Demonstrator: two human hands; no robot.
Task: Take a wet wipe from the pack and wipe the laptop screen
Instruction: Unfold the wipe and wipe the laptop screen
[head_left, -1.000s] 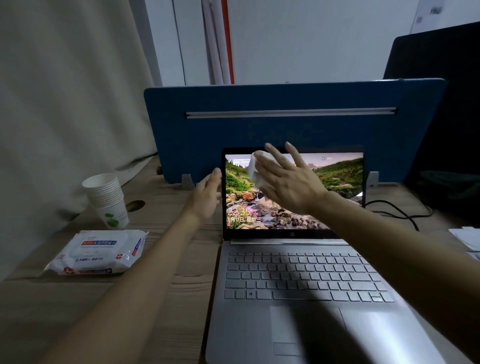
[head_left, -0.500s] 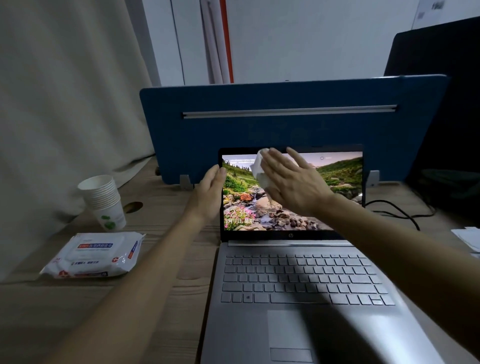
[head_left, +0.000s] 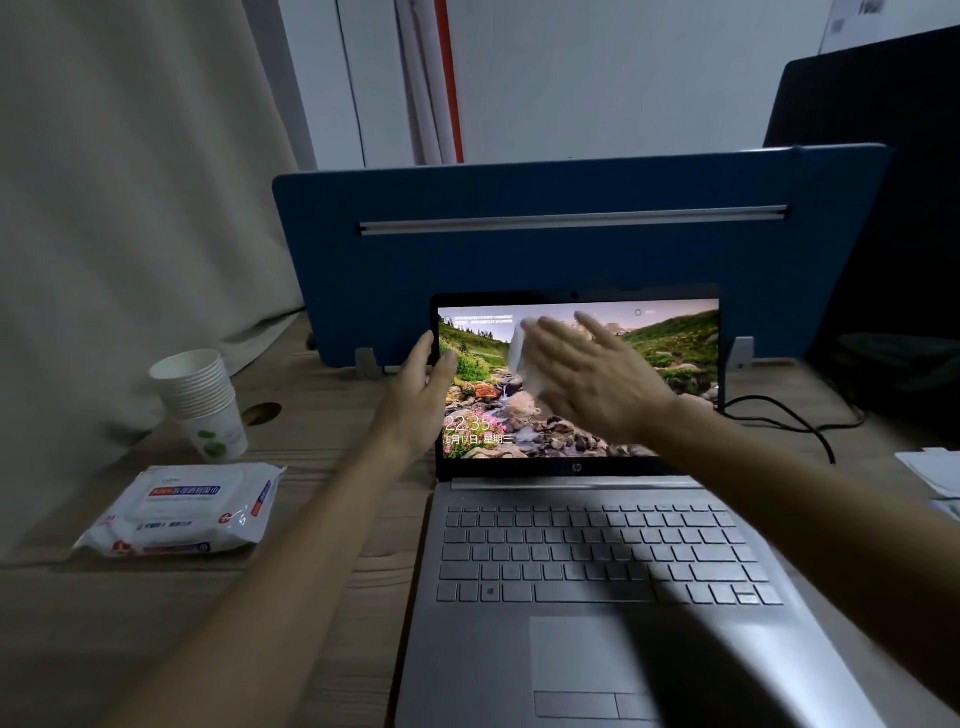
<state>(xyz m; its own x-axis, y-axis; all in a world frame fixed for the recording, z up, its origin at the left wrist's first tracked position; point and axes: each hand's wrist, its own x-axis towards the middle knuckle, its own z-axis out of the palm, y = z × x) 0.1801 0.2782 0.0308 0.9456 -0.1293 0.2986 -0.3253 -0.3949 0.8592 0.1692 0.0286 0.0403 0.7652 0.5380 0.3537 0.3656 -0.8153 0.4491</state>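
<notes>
Wipe pack (head_left: 179, 512) closed beside stacked cups (head_left: 200, 402).

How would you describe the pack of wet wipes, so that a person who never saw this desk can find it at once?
Start at the open laptop on the wooden desk and look to its left. The pack of wet wipes lies flat near the desk's left edge, just in front of a stack of paper cups. Unlike the upright cups, it is a soft white pouch with red and blue labels.

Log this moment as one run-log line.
step: wiping | right hand: presses wet wipe on laptop screen | left hand: grips screen edge | pack: on desk
</notes>
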